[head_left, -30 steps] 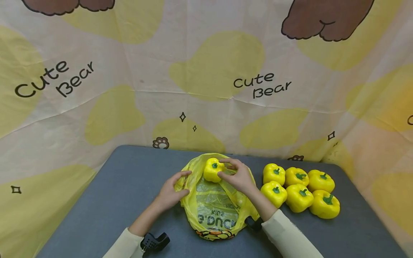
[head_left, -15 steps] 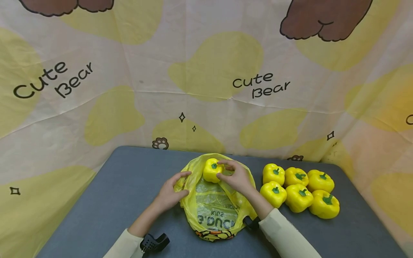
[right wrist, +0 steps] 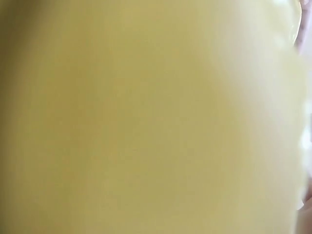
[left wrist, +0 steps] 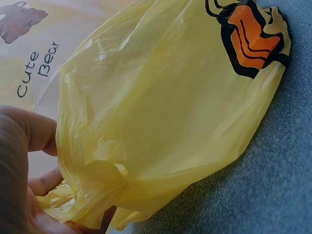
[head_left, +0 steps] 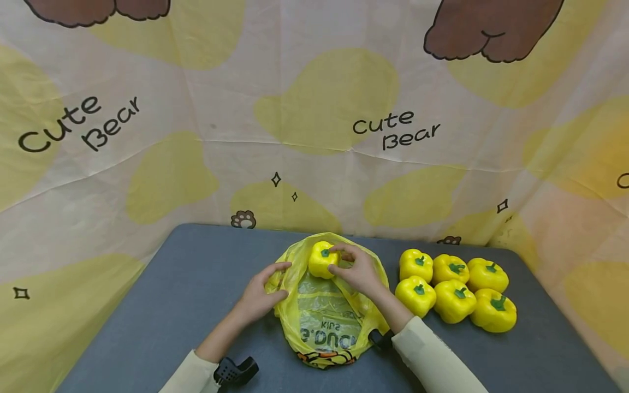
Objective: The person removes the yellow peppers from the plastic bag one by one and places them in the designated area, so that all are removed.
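A yellow plastic bag (head_left: pixel 326 322) with printed lettering lies on the table, its mouth spread wide. My left hand (head_left: pixel 260 292) holds the bag's left rim; in the left wrist view the fingers (left wrist: pixel 43 130) are at the gathered plastic. Inside the mouth, toward the far side, sits a yellow bell pepper (head_left: pixel 321 261) with a green stem. My right hand (head_left: pixel 361 270) reaches over the right rim and grips this pepper at its right side between thumb and fingers. Blurred yellow plastic bag (right wrist: pixel 146 117) fills nearly all of the right wrist view, hiding the right hand's work there.
Several more yellow bell peppers (head_left: pixel 454 300) stand in two rows right of the bag, close to the right forearm. The grey table (head_left: pixel 206 273) ends at a printed cloth backdrop (head_left: pixel 314 109). Black wrist devices (head_left: pixel 236 371) sit at both sleeves.
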A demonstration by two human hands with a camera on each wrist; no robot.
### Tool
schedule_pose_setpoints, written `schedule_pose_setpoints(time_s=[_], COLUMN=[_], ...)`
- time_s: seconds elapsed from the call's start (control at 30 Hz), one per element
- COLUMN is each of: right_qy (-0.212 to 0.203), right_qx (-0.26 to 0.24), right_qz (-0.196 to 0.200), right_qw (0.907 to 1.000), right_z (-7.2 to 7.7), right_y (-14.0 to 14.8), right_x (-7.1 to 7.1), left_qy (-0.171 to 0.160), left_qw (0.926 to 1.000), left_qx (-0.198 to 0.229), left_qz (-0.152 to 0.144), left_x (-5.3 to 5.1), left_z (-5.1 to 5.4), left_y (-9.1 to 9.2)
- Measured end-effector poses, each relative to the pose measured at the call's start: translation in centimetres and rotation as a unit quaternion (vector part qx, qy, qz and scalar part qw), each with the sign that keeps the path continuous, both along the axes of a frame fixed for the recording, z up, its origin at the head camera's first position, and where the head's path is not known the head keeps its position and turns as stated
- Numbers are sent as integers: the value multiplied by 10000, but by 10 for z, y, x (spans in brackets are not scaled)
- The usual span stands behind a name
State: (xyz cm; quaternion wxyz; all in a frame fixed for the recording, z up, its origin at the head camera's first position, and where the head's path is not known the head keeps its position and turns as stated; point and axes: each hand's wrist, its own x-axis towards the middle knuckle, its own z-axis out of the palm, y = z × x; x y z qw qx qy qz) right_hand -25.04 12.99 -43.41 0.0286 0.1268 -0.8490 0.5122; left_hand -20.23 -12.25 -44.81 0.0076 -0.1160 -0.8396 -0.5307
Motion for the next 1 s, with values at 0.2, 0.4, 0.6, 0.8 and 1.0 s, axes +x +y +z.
schedule_pose_setpoints(time_s=[0.2,0.4,0.6,0.8,1.0], right_qy=[-34,-1,95,154,1], right_qx=[-127,-188,-237,-333,-375], right_qz=[60,90,118,166,91], right_qw=[9999,9998,9996,9992,9993], right_z=[-1,-2,-4,-5,4], right_y=[-2,-5,-7,-8,-10], right_x=[1,-1,-1,-2,6], left_qy=[15,-23,-34,-59,51], left_qw=[10000,10000,10000,10000,10000], left_qx=[-55,-40,-14,-13,-67], left_qz=[41,45,18,-16,34], left_x=[0,0,2,2,1], left_z=[-3,-3,0,1,-1], left_y=[0,-1,-2,-3,-5])
